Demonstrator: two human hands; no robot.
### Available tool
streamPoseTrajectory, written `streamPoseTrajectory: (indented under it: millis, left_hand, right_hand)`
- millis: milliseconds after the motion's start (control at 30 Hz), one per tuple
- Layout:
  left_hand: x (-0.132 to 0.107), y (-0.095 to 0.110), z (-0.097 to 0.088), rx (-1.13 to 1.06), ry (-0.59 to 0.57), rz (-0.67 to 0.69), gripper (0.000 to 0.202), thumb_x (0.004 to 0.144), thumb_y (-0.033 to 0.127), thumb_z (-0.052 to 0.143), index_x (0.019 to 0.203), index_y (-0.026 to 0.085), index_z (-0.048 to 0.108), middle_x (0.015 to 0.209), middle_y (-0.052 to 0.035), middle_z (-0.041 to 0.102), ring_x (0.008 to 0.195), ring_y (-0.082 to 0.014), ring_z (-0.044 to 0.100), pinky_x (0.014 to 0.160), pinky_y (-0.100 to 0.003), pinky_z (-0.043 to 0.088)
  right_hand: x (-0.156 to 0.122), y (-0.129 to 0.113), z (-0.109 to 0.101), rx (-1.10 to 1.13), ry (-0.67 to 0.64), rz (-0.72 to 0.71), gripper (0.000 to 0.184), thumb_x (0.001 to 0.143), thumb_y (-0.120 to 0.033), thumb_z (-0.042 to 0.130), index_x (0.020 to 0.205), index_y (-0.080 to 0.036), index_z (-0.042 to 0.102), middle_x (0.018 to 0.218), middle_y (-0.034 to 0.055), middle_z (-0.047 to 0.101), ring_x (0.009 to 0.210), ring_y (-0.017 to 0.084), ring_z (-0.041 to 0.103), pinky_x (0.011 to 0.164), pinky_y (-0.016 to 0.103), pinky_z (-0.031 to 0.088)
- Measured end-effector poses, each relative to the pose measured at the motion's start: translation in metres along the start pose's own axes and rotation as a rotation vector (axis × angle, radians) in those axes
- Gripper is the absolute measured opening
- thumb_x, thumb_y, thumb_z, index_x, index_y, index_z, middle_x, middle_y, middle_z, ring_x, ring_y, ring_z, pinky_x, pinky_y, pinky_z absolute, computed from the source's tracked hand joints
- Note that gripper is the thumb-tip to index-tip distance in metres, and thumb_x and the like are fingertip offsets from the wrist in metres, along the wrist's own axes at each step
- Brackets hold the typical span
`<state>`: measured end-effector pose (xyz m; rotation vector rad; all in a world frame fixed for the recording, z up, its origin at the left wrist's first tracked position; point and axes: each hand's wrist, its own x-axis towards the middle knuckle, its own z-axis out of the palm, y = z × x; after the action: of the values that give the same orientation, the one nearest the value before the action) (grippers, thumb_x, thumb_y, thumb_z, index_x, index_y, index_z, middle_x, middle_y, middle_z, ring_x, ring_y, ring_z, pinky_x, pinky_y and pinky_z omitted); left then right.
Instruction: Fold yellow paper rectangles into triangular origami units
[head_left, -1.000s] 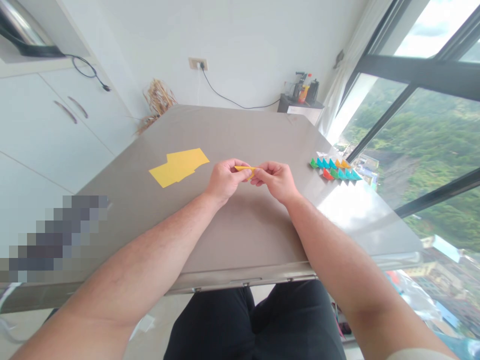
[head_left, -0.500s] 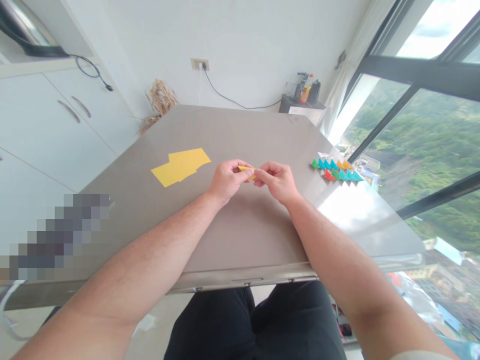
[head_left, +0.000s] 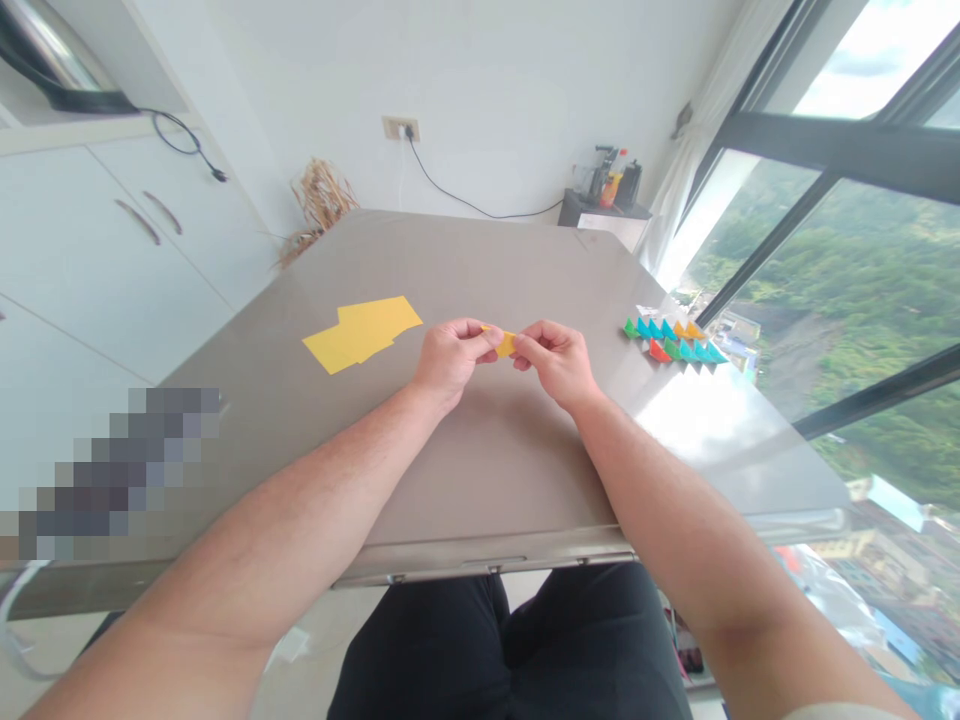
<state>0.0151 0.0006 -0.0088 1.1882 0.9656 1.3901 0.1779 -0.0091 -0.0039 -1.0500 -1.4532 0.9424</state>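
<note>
Between my two hands is a small folded piece of yellow paper (head_left: 506, 345), held above the middle of the table. My left hand (head_left: 455, 357) pinches its left side, thumb on top. My right hand (head_left: 556, 358) grips the right side between thumb and fingers. Much of the paper is covered by my fingers, so its full folded shape cannot be made out. Left of my hands, several flat yellow paper sheets (head_left: 365, 332) lie overlapping on the table.
Two rows of small folded paper boats (head_left: 675, 350) in green, blue, orange and red stand at the right side of the grey-brown table (head_left: 480, 260), near the window. A pixelated patch (head_left: 120, 470) covers something at the left edge. Dried stalks (head_left: 319, 205) stand behind the table.
My hands have moved slightly apart, and more of the yellow paper's face shows between them. The loose sheets and paper boats stay where they were.
</note>
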Motion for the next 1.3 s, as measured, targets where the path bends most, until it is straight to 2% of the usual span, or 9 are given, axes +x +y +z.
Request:
streamPoseTrajectory:
  millis: [433,633,767,833,933,1000,1133,1300]
  left_hand:
    - [-0.0009,0.0053,0.0013,-0.037,0.035,-0.008,0.023,0.066,0.036,0.084,0.067,0.016,0.071,0.072,-0.0052,0.071,0.075,-0.0184,0.067,0.08,-0.038,0.056]
    - [0.0004,0.0041,0.0,-0.047,0.038,0.005,0.022,0.068,0.036,0.083,0.072,0.017,0.074,0.075,-0.0047,0.071,0.074,-0.0174,0.066,0.079,-0.037,0.056]
    - [0.0023,0.0044,-0.0022,-0.067,0.077,0.016,0.018,0.068,0.031,0.082,0.066,0.017,0.071,0.072,-0.0032,0.069,0.071,-0.0157,0.065,0.077,-0.035,0.055]
    - [0.0018,0.0052,-0.0025,-0.064,0.051,0.015,0.019,0.069,0.032,0.081,0.068,0.017,0.071,0.074,-0.0036,0.069,0.073,-0.0163,0.066,0.077,-0.035,0.055]
    - [-0.0004,0.0052,-0.0014,-0.029,-0.052,0.0,0.021,0.071,0.036,0.082,0.077,0.018,0.074,0.08,-0.0044,0.072,0.077,-0.017,0.066,0.075,-0.034,0.054]
    - [-0.0014,0.004,-0.0002,0.02,-0.088,0.013,0.019,0.07,0.034,0.082,0.076,0.018,0.074,0.075,-0.0039,0.072,0.073,-0.0157,0.064,0.072,-0.032,0.052]
    - [-0.0008,0.002,0.0015,0.07,-0.025,0.072,0.014,0.068,0.027,0.08,0.065,0.017,0.07,0.062,-0.0016,0.066,0.063,-0.0132,0.059,0.065,-0.029,0.047]
    - [0.0013,0.0022,-0.0004,0.163,0.047,0.093,0.015,0.069,0.028,0.08,0.066,0.017,0.07,0.06,-0.0001,0.063,0.06,-0.012,0.055,0.063,-0.029,0.045]
  right_hand:
    - [0.0014,0.004,-0.0017,0.032,-0.021,-0.017,0.018,0.08,-0.036,0.07,0.072,-0.02,0.067,0.061,-0.0001,0.067,0.061,0.015,0.064,0.062,0.029,0.049]
    - [0.0008,0.0028,-0.0027,0.031,-0.022,-0.005,0.017,0.08,-0.035,0.07,0.071,-0.02,0.066,0.062,-0.0001,0.067,0.062,0.015,0.064,0.063,0.029,0.05]
    - [-0.0001,0.0006,-0.0033,0.036,-0.036,0.005,0.017,0.079,-0.035,0.07,0.07,-0.02,0.066,0.063,0.0001,0.067,0.063,0.015,0.064,0.064,0.029,0.05]
    - [-0.0004,-0.0003,-0.0036,0.03,-0.036,0.009,0.018,0.079,-0.035,0.07,0.07,-0.02,0.065,0.063,0.0001,0.067,0.063,0.015,0.064,0.064,0.03,0.05]
    - [-0.0008,-0.0011,-0.0034,0.016,-0.039,0.014,0.02,0.078,-0.036,0.071,0.069,-0.02,0.065,0.064,0.0006,0.068,0.064,0.015,0.064,0.064,0.03,0.051]
    - [-0.001,-0.0014,-0.0027,0.012,-0.058,0.017,0.022,0.078,-0.038,0.074,0.068,-0.02,0.065,0.065,0.0014,0.069,0.064,0.015,0.064,0.063,0.029,0.051]
    - [-0.0012,-0.0006,-0.0002,0.011,-0.079,0.014,0.025,0.078,-0.039,0.076,0.066,-0.019,0.066,0.067,0.0027,0.071,0.062,0.015,0.064,0.06,0.028,0.05]
    - [0.0006,0.0039,-0.0006,-0.007,-0.058,0.027,0.027,0.08,-0.044,0.075,0.073,-0.018,0.073,0.068,0.0041,0.072,0.061,0.015,0.064,0.06,0.028,0.051]
